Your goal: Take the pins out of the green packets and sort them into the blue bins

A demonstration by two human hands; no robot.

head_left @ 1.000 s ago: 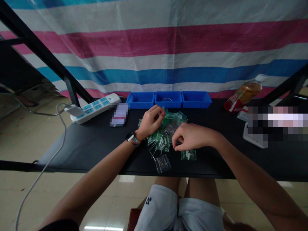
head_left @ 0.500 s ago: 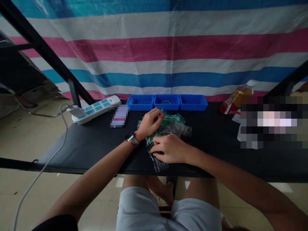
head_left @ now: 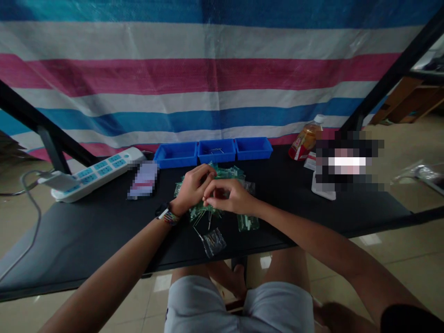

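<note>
A heap of small green plastic packets (head_left: 227, 173) lies on the black table, partly hidden under both hands. Over its left side my left hand (head_left: 192, 187) is closed, fingers curled inward. The thumb and fingers of my right hand (head_left: 234, 194) are pinched together right beside the left fingers; whatever is between them is too small or hidden to make out. Several thin metal pins (head_left: 209, 220) stick out below the hands. Nearer the table edge lies a small clear packet (head_left: 214, 241) with small metal pieces inside. Another green packet (head_left: 248, 223) rests under the right wrist.
Three blue bins stand behind the heap: left bin (head_left: 176, 162), middle bin (head_left: 218, 157) with thin metal pins, right bin (head_left: 255, 154). A power strip (head_left: 100, 172) and blurred phone (head_left: 143, 180) are leftward. A drink bottle (head_left: 305, 141) stands rightward. Striped sheeting (head_left: 215, 74) hangs behind.
My right hand has moved up from the clear packet near the front edge to meet my left hand. The clear packet now lies uncovered. The view has swung to the right.
</note>
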